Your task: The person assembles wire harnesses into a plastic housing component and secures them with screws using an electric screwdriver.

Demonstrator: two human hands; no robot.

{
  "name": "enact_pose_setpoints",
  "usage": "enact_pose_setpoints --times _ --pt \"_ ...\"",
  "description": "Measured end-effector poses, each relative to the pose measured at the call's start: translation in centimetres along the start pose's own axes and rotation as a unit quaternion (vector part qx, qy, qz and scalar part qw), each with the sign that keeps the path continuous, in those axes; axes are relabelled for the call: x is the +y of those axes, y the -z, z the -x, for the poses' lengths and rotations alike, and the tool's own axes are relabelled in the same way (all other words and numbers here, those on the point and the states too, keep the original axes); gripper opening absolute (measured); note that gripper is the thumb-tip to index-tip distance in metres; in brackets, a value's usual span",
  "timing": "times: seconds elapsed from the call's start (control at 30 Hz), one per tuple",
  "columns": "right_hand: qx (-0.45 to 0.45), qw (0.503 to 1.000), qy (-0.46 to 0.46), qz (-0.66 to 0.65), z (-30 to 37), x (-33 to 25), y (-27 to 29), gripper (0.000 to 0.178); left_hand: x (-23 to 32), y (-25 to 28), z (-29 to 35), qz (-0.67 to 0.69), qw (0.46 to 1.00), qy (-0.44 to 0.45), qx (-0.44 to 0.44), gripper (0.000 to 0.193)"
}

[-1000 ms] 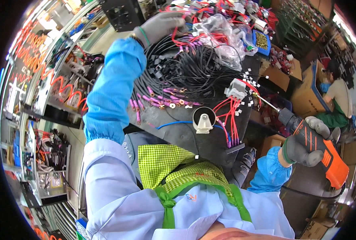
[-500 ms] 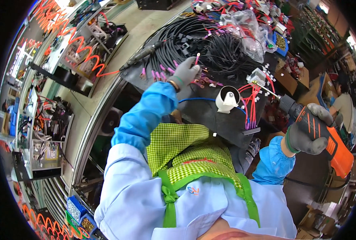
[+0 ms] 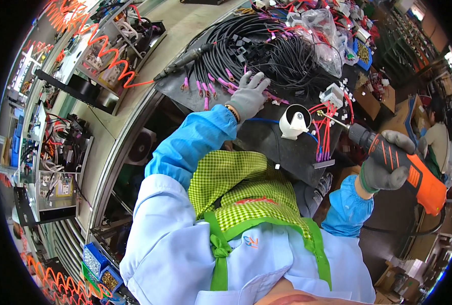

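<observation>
My left hand [image 3: 250,96], in a grey glove, reaches over the table with its fingers spread. Beneath and around it lie black cables [image 3: 221,46] with purple-sleeved ends [image 3: 206,103]. Nothing shows in its fingers, though the palm side is hidden. My right hand [image 3: 388,165], gloved in grey, is wrapped round an orange and black power drill [image 3: 423,180]. Its long bit points left, the tip close to a white connector block [image 3: 333,95] with red wires [image 3: 323,137]. Between my hands a white cylindrical holder [image 3: 293,122] stands on the table, a blue cable beside it.
A black air tool [image 3: 185,62] on an orange coiled hose [image 3: 104,53] lies at the table's left edge. Clear plastic bags [image 3: 323,43] and a blue bin of brass parts [image 3: 363,53] sit at the back right. Another person [image 3: 436,142] is at the far right.
My left hand has moved a little right, and its fingers, closed on a purple cable end before, are now spread. The drill stays in my right hand and has barely shifted.
</observation>
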State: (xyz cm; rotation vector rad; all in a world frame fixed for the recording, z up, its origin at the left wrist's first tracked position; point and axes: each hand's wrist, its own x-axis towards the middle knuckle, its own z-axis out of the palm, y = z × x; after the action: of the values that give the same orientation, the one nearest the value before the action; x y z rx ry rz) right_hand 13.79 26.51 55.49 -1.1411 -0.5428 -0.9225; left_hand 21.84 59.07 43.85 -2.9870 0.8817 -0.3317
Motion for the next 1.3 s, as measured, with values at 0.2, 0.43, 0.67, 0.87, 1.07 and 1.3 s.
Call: enact_pose_setpoints --times 0.2,0.43,0.67,0.87,1.07,1.3 --pt "-0.014 0.999 -0.028 0.011 0.3 1.0 -0.6 0.059 -0.5 -2.4 -0.2 0.046 0.996 0.033 0.063 0.028" --pt "0.005 0.995 -0.039 0.088 1.3 2.8 -0.4 0.073 1.0 -5.2 -1.2 0.005 0.972 0.062 0.228 0.015" --pt "0.050 0.992 -0.077 0.083 1.6 4.2 -0.2 0.068 0.5 -2.8 -0.9 0.016 0.969 0.064 0.238 0.017" --pt "0.028 0.991 -0.081 0.102 1.5 5.2 0.8 0.066 -1.8 1.3 -1.1 0.149 0.951 0.069 0.260 0.011" --pt "0.044 0.988 -0.114 0.096 1.6 5.3 -0.6 0.076 -3.0 9.1 -2.1 0.421 0.794 0.073 0.432 0.022" --pt "0.123 0.981 -0.135 0.058 1.7 7.1 1.4 0.062 -0.2 10.9 -4.1 0.370 0.913 -0.090 -0.147 0.028"
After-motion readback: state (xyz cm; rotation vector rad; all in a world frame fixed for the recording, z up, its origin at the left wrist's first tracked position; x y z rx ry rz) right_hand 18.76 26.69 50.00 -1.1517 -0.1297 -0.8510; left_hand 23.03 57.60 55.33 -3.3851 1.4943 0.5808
